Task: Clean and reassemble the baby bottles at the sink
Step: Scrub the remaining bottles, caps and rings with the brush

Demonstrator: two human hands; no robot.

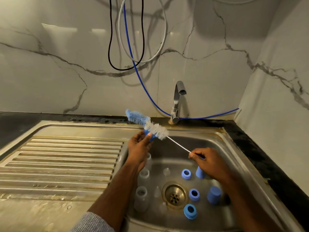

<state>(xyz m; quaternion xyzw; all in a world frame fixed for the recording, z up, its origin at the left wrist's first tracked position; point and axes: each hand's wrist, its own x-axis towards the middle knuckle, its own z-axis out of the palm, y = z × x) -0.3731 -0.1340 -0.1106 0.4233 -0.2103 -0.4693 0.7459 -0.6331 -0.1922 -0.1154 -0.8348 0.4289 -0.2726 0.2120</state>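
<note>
Up over the sink [234, 148], the left hand [138, 148] pinches a small blue ring [150, 135] between thumb and fingers, and the bottle brush [147, 124] passes through it, likely so the bristles scrub its inside. The right hand [209, 162] pinches the thin wire handle at its far end to work the brush. Below in the basin, clear bottles [142, 198] stand on the left, blue collars [190, 211] and caps [214, 195] on the right around the drain [174, 195], apart and waiting. No writing or brand can be read.
</note>
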